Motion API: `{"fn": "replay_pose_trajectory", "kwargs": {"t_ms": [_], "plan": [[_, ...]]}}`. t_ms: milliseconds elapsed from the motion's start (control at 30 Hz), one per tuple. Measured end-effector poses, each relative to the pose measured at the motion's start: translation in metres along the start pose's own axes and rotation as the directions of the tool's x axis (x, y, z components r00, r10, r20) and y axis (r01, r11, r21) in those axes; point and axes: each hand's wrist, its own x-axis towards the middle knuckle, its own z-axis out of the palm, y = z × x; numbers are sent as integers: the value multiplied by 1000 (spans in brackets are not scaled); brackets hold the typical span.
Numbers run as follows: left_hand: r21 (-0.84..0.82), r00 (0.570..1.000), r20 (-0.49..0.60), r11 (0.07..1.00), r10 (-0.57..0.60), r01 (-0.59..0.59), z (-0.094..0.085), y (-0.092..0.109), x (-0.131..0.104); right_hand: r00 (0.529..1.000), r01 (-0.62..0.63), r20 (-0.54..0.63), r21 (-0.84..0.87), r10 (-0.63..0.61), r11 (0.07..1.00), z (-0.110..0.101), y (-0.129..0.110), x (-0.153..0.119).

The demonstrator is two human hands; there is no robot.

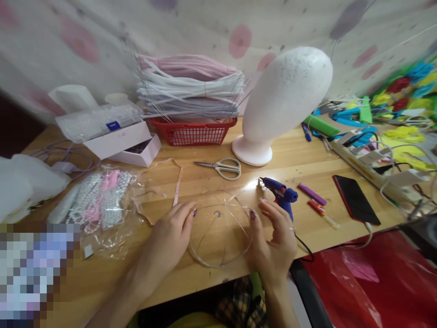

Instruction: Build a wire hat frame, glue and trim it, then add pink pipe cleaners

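- Bead bag: on table.
- Left hand: at left of wire frame, fingers close together; grip cannot be told.
- Wire frame: between the hands.
- Right hand: at right of frame, thumb and fingers wide apart.
- Glue gun: just beyond right hand.

the right hand partly hides the glue gun; the wire frame seems blurred.

A round, open frame of thin, pale wire is positioned between the left hand and right hand, its slender strands crossed at the far side, its ring left bare.
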Motion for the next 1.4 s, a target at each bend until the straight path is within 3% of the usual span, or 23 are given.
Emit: {"fn": "replay_pose_trajectory", "kwargs": {"t_ms": [100, 167, 333, 433, 533, 667, 867, 1100, 1200, 1300, 1400], "plan": [[-23, 986, 162, 999, -26, 30, -18, 4, -4, 983, -149, -93, 124, 161, 981, -8, -4, -12], [-29, 974, 222, 998, -44, 52, -31, 4, -3, 968, -172, -149, 198, 203, 965, -12, -5, -20], [-19, 972, 210, 994, -106, 112, -47, -2, 6, 963, -2, -256, 292, 80, 957, -20, 1, -36], [-80, 969, 223, 988, -111, 132, -42, -4, 5, 974, -29, -208, 290, 92, 957, -23, 7, -42], [-130, 982, 156, 983, -109, 130, -34, -3, -3, 974, -122, -150, 298, 172, 947, -25, 13, -43], [-171, 982, 147, 975, -115, 140, -22, -7, -14, 972, -225, -20, 192, 233, 955, -25, 16, -39], [-125, 993, 65, 987, -98, 105, -3, -26, -23, 910, -408, 124, 95, 395, 908, -19, 19, -31], [-123, 996, 40, 989, -79, 83, 9, -31, -20, 898, -387, 234, 12, 373, 922, -14, 23, -29], [-129, 998, 20, 990, -52, 54, 10, -29, -17, 897, -390, 230, 15, 376, 921, -16, 19, -28], [-150, 999, 2, 988, -35, 35, 10, -28, -16, 937, -326, 141, 24, 320, 945, -20, 15, -28], [-174, 998, -25, 983, -58, 53, 9, -26, -17, 985, -160, 74, 78, 155, 984, -25, 13, -31]]}}
